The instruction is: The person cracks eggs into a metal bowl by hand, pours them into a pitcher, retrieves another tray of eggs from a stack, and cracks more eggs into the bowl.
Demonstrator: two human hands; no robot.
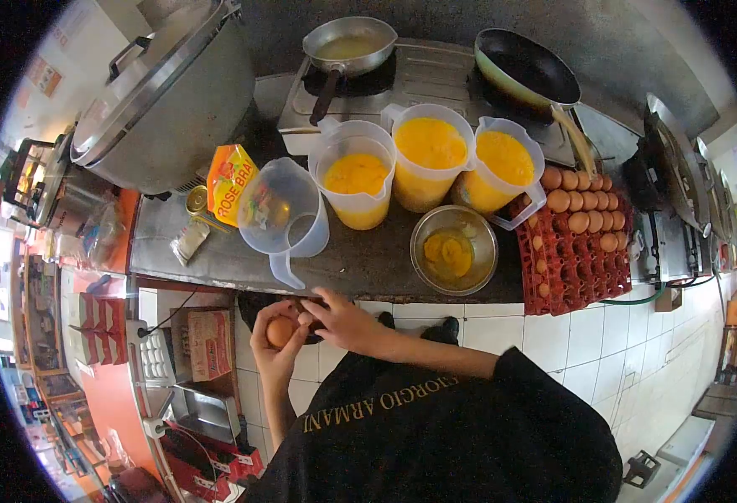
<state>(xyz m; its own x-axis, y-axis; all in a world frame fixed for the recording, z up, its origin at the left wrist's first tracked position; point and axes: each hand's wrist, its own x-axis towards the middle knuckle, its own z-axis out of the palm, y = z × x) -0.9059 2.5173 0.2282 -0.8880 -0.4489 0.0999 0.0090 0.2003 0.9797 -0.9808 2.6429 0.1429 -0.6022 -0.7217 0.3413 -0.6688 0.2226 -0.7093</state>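
My left hand point(272, 348) is closed around a brown egg point(281, 332), just off the front edge of the dark counter point(368, 281). Close beside it, my right hand point(343, 322) has its fingers apart, their tips near the egg and my left fingertips; I make out nothing held in it. Above my hands stands a clear jug point(283, 210) with no yellow egg in it. Three jugs point(356, 180) point(430, 151) point(503, 163) hold yellow egg. A metal bowl point(454, 250) contains yolks. At the right, stacked red trays point(571, 272) carry several brown eggs point(585, 200).
A stove point(435, 71) behind the jugs bears a saucepan point(350, 46) and a frying pan point(526, 71). A large pot point(176, 109) stands back left, near a yellow packet point(232, 184) and a can point(198, 199). A dark container shows partly beneath my hands.
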